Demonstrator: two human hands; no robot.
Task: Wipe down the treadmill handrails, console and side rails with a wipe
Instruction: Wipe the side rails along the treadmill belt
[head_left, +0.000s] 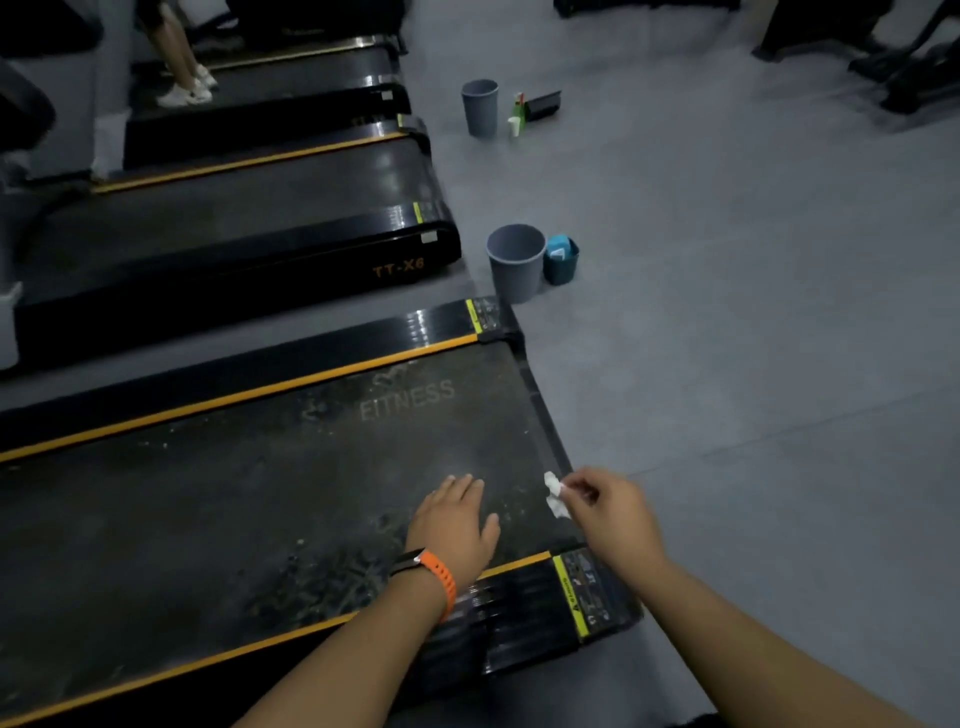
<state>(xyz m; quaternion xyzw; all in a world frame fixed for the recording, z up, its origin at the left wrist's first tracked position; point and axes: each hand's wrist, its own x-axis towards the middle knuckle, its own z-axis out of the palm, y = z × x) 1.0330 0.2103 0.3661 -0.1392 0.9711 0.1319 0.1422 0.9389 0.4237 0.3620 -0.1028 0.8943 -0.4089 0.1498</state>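
Note:
I look down at the rear end of a black treadmill with a dusty belt (270, 499) marked FITNESS and yellow-edged side rails. The near side rail (524, 618) runs under my forearms; the far side rail (291, 358) lies beyond the belt. My left hand (457, 525), with an orange wristband, rests flat on the belt, fingers spread. My right hand (610, 506) pinches a small crumpled white wipe (555, 493) just over the belt's rear edge. Handrails and console are out of view.
A grey bin (516, 262) and a blue container (561, 260) stand on the grey floor behind the treadmill. Farther off are another grey bin (480, 107) and a green bottle (518, 115). More treadmills (249, 228) lie to the left; a person's legs (179, 57) stand at the top left.

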